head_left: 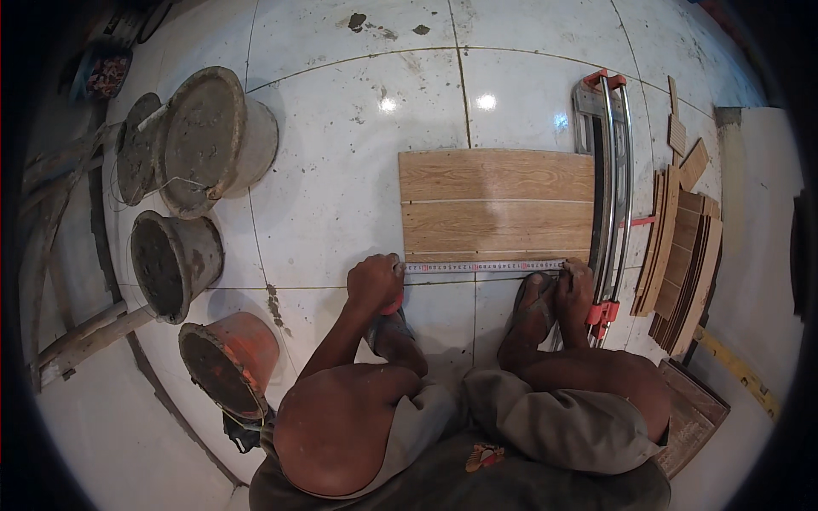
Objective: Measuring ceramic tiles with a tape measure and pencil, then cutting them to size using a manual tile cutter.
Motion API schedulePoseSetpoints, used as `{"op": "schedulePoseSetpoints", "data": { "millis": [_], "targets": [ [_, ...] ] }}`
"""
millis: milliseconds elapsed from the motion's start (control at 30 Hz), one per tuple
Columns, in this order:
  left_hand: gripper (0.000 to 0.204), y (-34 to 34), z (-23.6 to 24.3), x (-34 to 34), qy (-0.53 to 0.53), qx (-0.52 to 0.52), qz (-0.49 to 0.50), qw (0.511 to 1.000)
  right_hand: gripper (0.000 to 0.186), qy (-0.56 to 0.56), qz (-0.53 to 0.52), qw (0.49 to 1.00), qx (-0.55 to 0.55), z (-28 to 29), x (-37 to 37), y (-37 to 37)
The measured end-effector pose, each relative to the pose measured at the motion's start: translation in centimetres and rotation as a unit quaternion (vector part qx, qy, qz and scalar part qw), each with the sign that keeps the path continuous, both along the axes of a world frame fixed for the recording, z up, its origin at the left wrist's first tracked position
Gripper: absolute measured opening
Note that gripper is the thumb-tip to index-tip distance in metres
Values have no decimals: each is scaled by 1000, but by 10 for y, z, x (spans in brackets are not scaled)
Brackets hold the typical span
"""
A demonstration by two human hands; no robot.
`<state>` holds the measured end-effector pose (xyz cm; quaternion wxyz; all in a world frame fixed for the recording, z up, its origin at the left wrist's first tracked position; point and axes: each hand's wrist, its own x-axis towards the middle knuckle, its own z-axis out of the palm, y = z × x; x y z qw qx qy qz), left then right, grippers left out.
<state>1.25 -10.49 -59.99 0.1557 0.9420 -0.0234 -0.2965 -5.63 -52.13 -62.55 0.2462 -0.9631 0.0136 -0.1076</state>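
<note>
A wood-look tile with pale lines across it lies flat on the white floor in front of my feet. Along its near edge stretches a tape measure, its marked blade running from one hand to the other. My left hand is closed at the tile's near left corner, around the tape's red case, of which only a bit shows. At the near right corner, my right hand pinches the blade's other end. A tile cutter with two metal rails and red ends stands right beside the tile.
Grey buckets of wet mortar and an orange bucket stand at the left. Stacked wood-look tiles and cut strips lie to the right, near a yellow level. Mortar spots mark the far floor.
</note>
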Motion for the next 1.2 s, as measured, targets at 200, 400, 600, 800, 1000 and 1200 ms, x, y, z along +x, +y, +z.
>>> {"op": "schedulePoseSetpoints", "data": {
  "millis": [200, 400, 600, 800, 1000, 1200],
  "targets": [
    [29, -5, 7, 7, 37, 18, 13, 999, 22, 8, -11, 1000, 9, 2, 0, 0],
    [29, -4, 10, 13, 67, 18, 18, 997, 20, 26, -7, 1000, 8, 1, -3, -3],
    [29, -5, 12, 16, 84, 27, 14, 996, 21, 31, 1, 999, 10, 0, -4, -4],
    [29, -5, 13, 19, 96, 28, 17, 995, 23, 28, 7, 999, 18, 1, -3, -5],
    [31, -5, 12, 20, 105, 35, 6, 994, 24, 35, -6, 999, 9, 2, -4, -3],
    [30, -3, 10, 21, 102, 29, -1, 994, 23, 37, -1, 999, 8, -1, -4, -5]
  ]
}}
